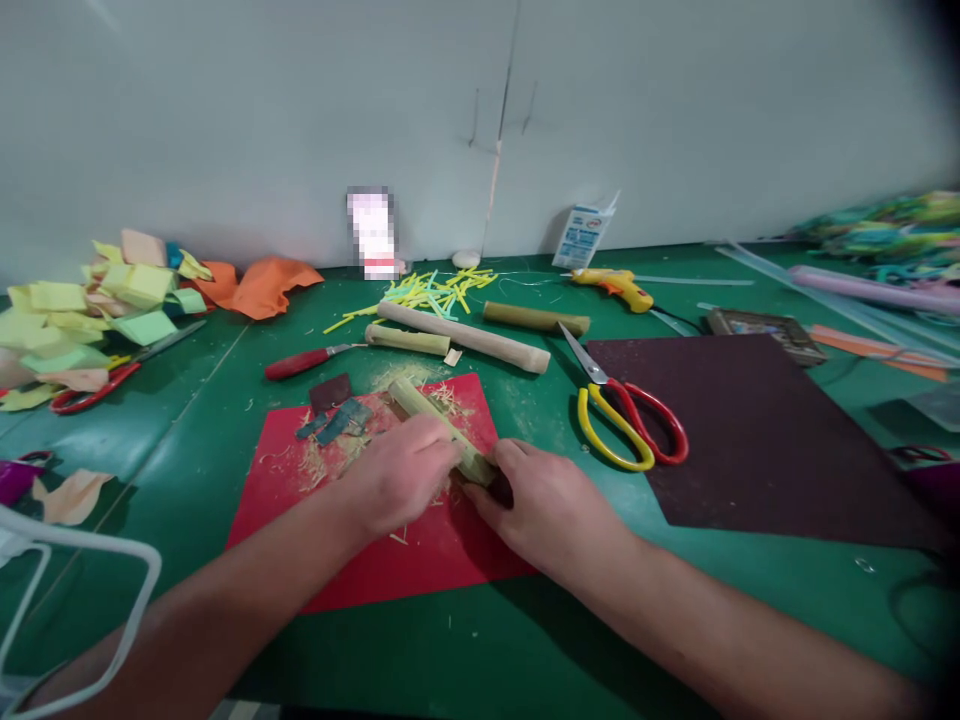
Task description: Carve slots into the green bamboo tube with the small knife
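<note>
A pale bamboo tube (429,408) lies slantwise over a red sheet (277,520), its far end pointing up and left. My left hand (409,470) is closed on the tube's middle, fingers curled. Round the near end my right hand (551,500) is closed, thumb and fingers on either side. Something dark brown shows between those fingers at the tube's end; whether it is a scrap of sandpaper or shadow I cannot tell. Fine shavings and dust are scattered about the tube. To its left lie dark scraps (343,420) that look like worn sandpaper.
Behind are more bamboo pieces (465,338), a red-handled knife (300,363) and yellow strips (435,292). Large scissors (630,410) overlap a dark brown sheet (757,440) on the right. A yellow glue gun (619,288) and folded papers (112,300) lie farther out. A white frame (146,570) stands lower left.
</note>
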